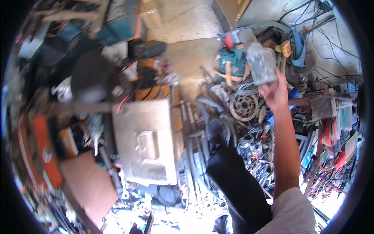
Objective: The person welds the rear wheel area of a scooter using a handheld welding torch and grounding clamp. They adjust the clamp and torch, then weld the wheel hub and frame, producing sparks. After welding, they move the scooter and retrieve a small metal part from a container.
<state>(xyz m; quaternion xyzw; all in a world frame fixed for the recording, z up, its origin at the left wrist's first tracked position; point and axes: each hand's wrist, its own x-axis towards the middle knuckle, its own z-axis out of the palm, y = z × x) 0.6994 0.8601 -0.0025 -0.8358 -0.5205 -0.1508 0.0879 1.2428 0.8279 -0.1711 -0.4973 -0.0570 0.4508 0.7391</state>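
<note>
My right hand (275, 92) is stretched far out at the right, its fingers closed around the near end of a clear plastic container (261, 65). The container is tilted and a little blurred. Greyish contents seem to show through its wall, but what they are I cannot make out. Below and beside it lie a teal bag with tan straps (230, 64) and a spoked metal disc (244, 106). My left hand does not show.
Heaps of small metal parts and tools (255, 150) cover the right side. A pale metal panel (146, 142) stands at centre left, near long metal bars (194, 163). Loose black cables (331, 43) hang at the far right. A cardboard box (150, 15) stands at the back.
</note>
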